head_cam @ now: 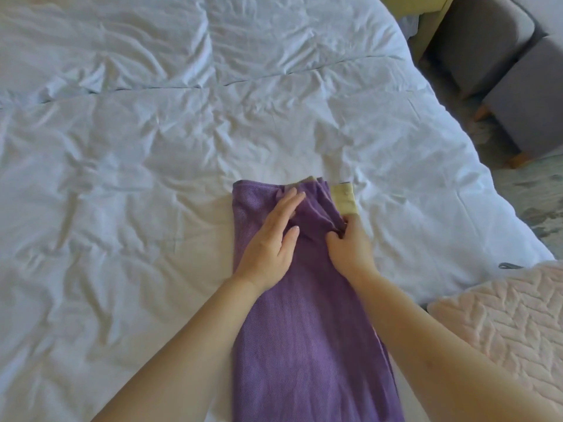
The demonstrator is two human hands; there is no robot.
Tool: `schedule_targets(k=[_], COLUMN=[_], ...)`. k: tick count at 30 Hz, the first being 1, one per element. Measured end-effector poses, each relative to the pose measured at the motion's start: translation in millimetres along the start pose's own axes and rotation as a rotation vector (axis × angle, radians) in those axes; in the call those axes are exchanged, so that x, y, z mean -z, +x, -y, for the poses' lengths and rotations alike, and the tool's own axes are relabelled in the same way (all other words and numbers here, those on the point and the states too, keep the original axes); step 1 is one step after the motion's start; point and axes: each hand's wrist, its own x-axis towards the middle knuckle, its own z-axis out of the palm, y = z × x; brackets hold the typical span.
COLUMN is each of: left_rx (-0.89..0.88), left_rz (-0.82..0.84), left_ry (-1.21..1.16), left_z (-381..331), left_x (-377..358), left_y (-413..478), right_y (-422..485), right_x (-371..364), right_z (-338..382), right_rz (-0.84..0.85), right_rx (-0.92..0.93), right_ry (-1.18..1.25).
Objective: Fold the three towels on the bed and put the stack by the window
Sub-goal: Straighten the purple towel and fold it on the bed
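A purple towel (304, 345) lies as a long narrow strip on the white bed (152, 147), running from the near edge toward the middle. A pale yellow tag or band (345, 198) sticks out at its far right corner. My left hand (271, 239) rests flat on the towel's far part, fingers spread. Beside it, my right hand (350, 245) pinches a bunched fold at the towel's right edge. A pink textured towel (511, 324) lies at the right, by the bed's near corner.
The white duvet is wrinkled and spreads far to the left and back. Two grey upholstered stools (493, 56) stand on the floor past the bed's right edge. A small dark object (507, 265) lies near the pink towel.
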Motion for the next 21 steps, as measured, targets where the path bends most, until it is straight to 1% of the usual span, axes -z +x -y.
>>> schedule_targets(k=[1, 2, 4, 6, 8, 9, 11, 13, 14, 16, 17, 19, 20, 21], left_rx=[-0.014, -0.011, 0.056, 0.167, 0.228, 0.236, 0.251, 0.289, 0.314, 0.345, 0.338, 0.272, 0.227, 0.189], left_rz=[-0.009, -0.037, -0.053, 0.050, 0.133, 0.142, 0.134, 0.129, 0.138, 0.161, 0.146, 0.063, 0.015, -0.030], left_ry=[0.013, 0.080, 0.361, 0.643, 0.806, 0.850, 0.899, 0.898, 0.889, 0.884, 0.885, 0.874, 0.854, 0.832], left_z=[3.4, 10.1, 28.7, 44.4, 53.0, 55.6, 58.7, 61.9, 63.9, 66.3, 66.3, 62.8, 61.1, 60.8], left_x=[-0.8, 0.8, 7.1, 9.5, 5.1, 1.3, -5.9, -10.0, -11.4, -12.0, -11.0, -5.2, -1.0, 4.5], left_y=[3.8, 6.1, 7.2, 4.0, 1.3, 1.1, 3.3, 8.4, 10.5, 12.5, 13.3, 17.3, 21.7, 29.0], right_y=[8.7, 15.4, 24.6, 34.3, 48.4, 55.3, 65.4, 72.9, 75.8, 77.8, 76.8, 66.4, 59.1, 53.4], right_x=[4.9, 8.7, 12.0, 12.0, 10.0, 8.9, 9.0, 13.1, 14.6, 14.9, 13.9, 11.5, 9.6, 6.5], right_z=[-3.6, -6.6, -6.3, 0.1, 6.2, 7.6, 4.2, -6.3, -11.1, -14.2, -11.6, 1.9, 9.7, 15.2], right_rz=[-0.020, -0.017, 0.040, 0.098, 0.097, 0.068, -0.050, -0.162, -0.162, -0.091, -0.098, -0.182, -0.196, -0.172], right_rx=[-0.086, -0.141, -0.217, -0.270, -0.268, -0.232, -0.113, -0.057, -0.066, -0.077, -0.032, 0.164, 0.297, 0.424], right_ry=[0.070, 0.111, 0.214, 0.325, 0.364, 0.344, 0.236, 0.127, 0.090, 0.036, -0.038, -0.239, -0.318, -0.386])
